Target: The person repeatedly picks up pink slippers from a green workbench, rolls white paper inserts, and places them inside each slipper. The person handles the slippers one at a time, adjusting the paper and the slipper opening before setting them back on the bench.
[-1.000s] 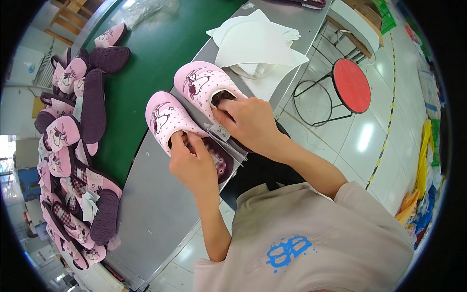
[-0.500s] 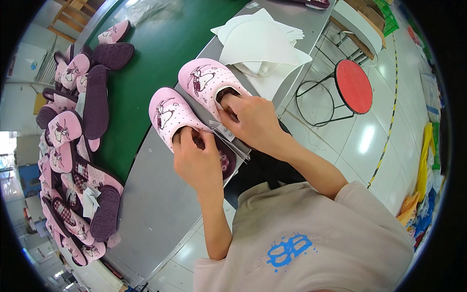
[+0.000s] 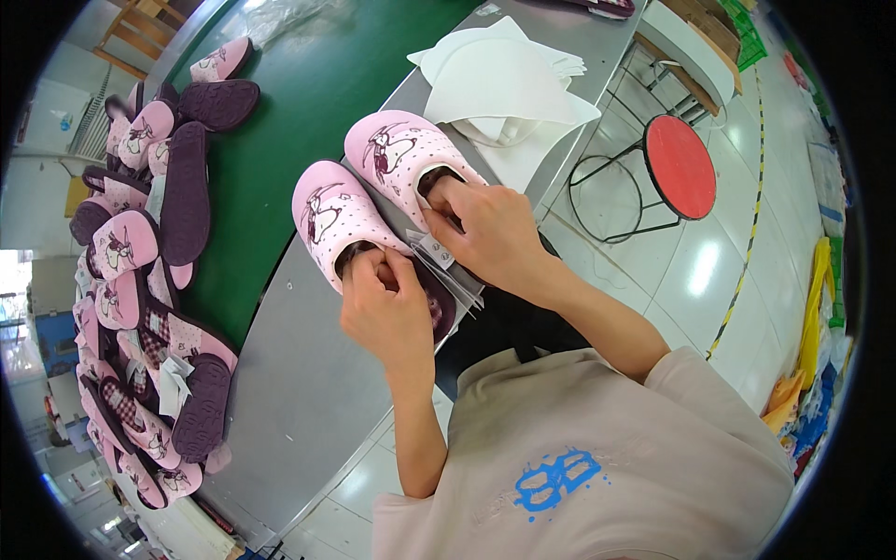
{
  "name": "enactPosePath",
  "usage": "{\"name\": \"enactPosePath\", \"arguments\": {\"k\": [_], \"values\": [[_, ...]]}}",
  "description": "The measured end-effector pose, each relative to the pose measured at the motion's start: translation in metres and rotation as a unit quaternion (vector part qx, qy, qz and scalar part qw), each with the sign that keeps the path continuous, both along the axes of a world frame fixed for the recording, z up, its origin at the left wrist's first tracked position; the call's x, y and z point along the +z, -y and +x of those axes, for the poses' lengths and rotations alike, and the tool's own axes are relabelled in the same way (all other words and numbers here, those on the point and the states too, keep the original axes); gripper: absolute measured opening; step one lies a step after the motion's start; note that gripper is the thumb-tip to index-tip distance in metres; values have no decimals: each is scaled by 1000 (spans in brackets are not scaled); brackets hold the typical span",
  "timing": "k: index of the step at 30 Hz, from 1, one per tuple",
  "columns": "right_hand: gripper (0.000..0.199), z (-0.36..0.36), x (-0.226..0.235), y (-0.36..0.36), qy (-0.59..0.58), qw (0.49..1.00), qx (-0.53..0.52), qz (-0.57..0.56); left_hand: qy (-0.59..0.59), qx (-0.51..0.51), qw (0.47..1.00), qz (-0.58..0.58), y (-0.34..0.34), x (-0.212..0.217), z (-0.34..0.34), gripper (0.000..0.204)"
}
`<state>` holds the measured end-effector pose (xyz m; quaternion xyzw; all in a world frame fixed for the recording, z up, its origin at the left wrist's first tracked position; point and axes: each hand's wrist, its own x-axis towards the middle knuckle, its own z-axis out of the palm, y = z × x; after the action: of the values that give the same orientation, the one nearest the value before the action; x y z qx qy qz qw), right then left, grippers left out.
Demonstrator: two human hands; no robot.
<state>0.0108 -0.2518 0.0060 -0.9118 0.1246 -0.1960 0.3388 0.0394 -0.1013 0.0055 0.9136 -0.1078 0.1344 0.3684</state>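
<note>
Slippers in pink, a pair, lay side by side on the grey tabletop: the left hand had its fingers pinched together on the heel opening of the left slipper, and the right hand had its fingers clamped on a small clear tag at the heel of the right slipper. Just beyond lay white paper sheets. Farther left, a heap of slippers lined the green belt.
</note>
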Motion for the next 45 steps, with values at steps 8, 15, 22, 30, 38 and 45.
{"name": "enactPosePath", "arguments": {"k": [8,15,22,30,38,45], "values": [[19,3,3,-4,-21,998,-16,-53,0,-27,999,-27,-6,-2,-9,16],[16,3,-3,-2,-16,999,24,-42,13,-36,999,-34,-7,-3,-12,12],[33,-18,17,-4,2,996,88,-27,-7,-142,983,-119,-43,2,-42,45],[32,29,12,-38,35,988,56,-140,124,-20,992,12,-125,12,-50,43],[20,77,73,12,73,974,95,-190,116,21,993,24,-163,27,-37,46],[29,197,134,208,128,887,-207,-393,199,-2,974,109,-191,50,3,49]]}}
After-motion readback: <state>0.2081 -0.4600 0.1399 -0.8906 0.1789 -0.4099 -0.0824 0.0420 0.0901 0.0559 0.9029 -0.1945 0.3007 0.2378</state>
